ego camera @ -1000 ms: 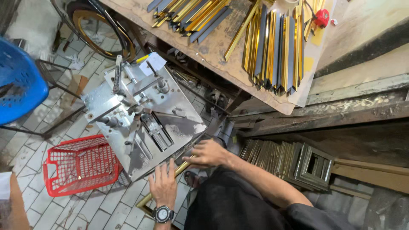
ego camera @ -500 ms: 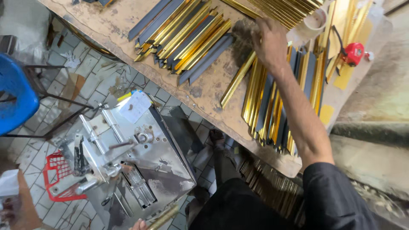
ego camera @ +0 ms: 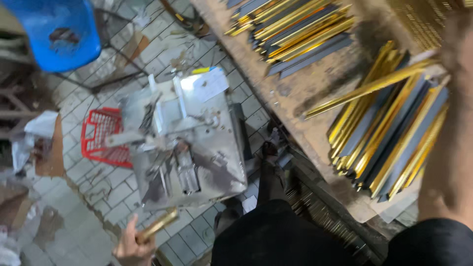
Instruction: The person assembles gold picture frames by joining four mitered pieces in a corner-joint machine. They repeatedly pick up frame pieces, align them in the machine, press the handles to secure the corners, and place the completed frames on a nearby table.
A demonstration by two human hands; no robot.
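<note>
My left hand sits at the bottom edge, closed around a short gold moulding piece, just below the grey metal cutting machine. My right hand is blurred at the top right, over a pile of gold and grey moulding strips on the wooden bench. One long gold strip lies slanted across the pile, with its far end at my right hand, which appears closed on it. My right forearm runs down the right edge.
A second pile of gold and grey strips lies further along the bench. A red wire basket stands on the tiled floor left of the machine. A blue plastic stool is at the top left, with rags and scraps at the far left.
My right hand went from the machine up to the strips on the bench, and one long gold strip now lies slanted across the pile. My left hand still holds the short gold piece.
</note>
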